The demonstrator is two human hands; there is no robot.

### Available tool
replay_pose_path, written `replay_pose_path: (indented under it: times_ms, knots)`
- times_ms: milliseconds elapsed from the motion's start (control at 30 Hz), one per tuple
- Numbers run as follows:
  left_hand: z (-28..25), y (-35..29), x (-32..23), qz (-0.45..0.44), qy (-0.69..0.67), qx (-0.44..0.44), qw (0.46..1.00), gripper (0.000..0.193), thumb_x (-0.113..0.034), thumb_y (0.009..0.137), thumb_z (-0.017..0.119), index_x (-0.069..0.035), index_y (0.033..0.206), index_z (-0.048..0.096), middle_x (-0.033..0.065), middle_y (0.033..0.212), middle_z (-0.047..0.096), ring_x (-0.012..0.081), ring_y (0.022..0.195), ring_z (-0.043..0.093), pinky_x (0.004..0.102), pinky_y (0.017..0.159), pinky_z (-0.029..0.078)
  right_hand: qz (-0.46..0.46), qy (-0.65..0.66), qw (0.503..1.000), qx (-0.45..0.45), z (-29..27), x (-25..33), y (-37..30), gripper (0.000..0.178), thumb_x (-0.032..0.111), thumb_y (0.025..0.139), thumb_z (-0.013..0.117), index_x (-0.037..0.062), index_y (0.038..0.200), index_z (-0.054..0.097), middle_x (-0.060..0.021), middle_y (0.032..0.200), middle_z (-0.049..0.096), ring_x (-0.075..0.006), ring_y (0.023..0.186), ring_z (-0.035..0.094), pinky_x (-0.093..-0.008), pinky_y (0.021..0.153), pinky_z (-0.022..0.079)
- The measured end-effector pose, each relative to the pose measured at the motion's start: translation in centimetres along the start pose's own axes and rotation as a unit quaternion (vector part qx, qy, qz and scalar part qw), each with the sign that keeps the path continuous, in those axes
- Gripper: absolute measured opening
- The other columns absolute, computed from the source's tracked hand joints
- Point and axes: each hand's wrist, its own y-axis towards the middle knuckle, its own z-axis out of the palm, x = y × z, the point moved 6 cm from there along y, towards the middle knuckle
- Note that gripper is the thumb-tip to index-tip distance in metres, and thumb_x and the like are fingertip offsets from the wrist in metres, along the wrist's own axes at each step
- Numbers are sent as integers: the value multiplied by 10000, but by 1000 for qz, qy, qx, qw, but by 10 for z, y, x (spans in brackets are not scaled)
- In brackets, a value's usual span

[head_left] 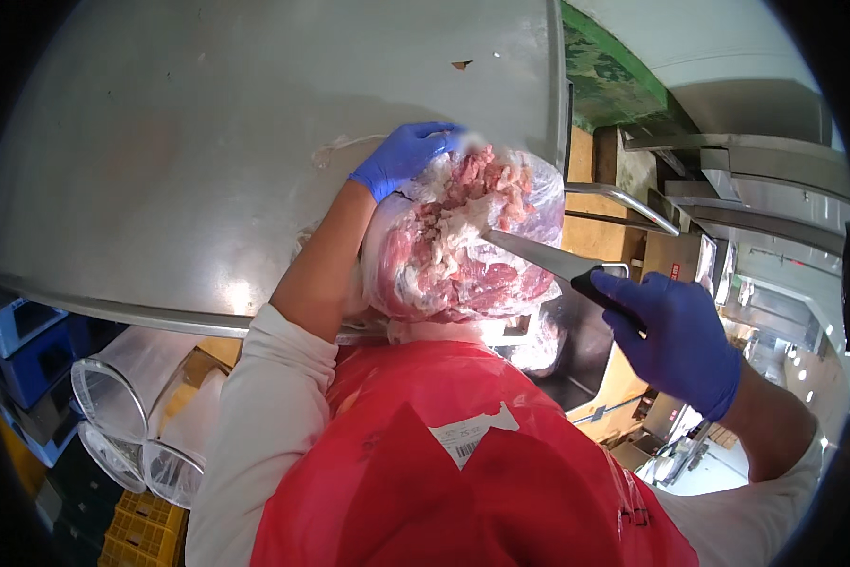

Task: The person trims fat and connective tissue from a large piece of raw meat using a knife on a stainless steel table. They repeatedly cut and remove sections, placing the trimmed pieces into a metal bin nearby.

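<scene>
A large lump of raw meat (467, 269), pink with white fat, lies in clear plastic wrap (545, 203) at the near right edge of the steel table. My left hand (404, 161), in a blue glove, is at the far left side of the meat, its fingers closed over the wrap's edge; the fingertips are partly blurred. In my blue-gloved right hand (680, 340) is a knife (543, 255) with a black handle, gripped from the right. Its blade points left, and the tip meets the fatty top of the meat.
The steel table (207, 142) stretches away to the left, with small scraps on it. A dark bin (590, 345) stands below its right edge, near a metal rail (633, 200). Clear plastic-lined containers (113, 397), blue crates (33, 345) and a yellow crate (141, 529) stand at lower left.
</scene>
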Motion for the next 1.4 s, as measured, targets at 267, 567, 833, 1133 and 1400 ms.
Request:
replay_pose_path:
  times_ms: [267, 567, 833, 1133, 1400]
  knots:
    - [1, -1, -6, 34, 4, 13, 999, 399, -247, 1008, 687, -53, 1356, 708, 61, 1291, 730, 142, 1173, 639, 314, 1065, 492, 21, -16, 999, 37, 76, -16, 0, 527, 223, 967, 642, 173, 1487, 573, -142, 787, 600, -307, 583, 619, -467, 463, 481]
    - [17, -13, -60, 6, 406, -122, 905, 423, -439, 1004, 603, -137, 1268, 736, 188, 1152, 758, 393, 1096, 709, 460, 963, 557, 67, -10, 997, -41, 137, -27, -26, 613, 227, 990, 644, 273, 1580, 480, -140, 815, 599, -268, 500, 606, -406, 433, 499]
    - [12, -2, -52, 5, 394, -67, 917, 457, -451, 1032, 521, -134, 1291, 722, 187, 1241, 734, 404, 1153, 686, 470, 1016, 533, 78, 18, 976, -202, 223, -29, -53, 647, 256, 943, 719, 271, 1558, 520, -115, 728, 602, -274, 485, 598, -438, 435, 502]
    - [2, 19, -28, -20, 245, 52, 968, 455, -363, 1101, 545, -69, 1438, 631, 115, 1389, 690, 229, 1264, 631, 360, 1122, 456, 88, 82, 944, -306, 321, -29, -39, 723, 85, 901, 744, 194, 1573, 501, -120, 763, 612, -301, 553, 605, -449, 477, 501]
    - [4, 9, -34, -29, 265, 51, 962, 474, -342, 1093, 538, -55, 1463, 608, 129, 1406, 672, 234, 1280, 618, 356, 1131, 447, 68, 147, 901, -403, 355, -21, -25, 685, 77, 907, 749, 144, 1550, 523, -130, 784, 610, -302, 552, 592, -438, 488, 500]
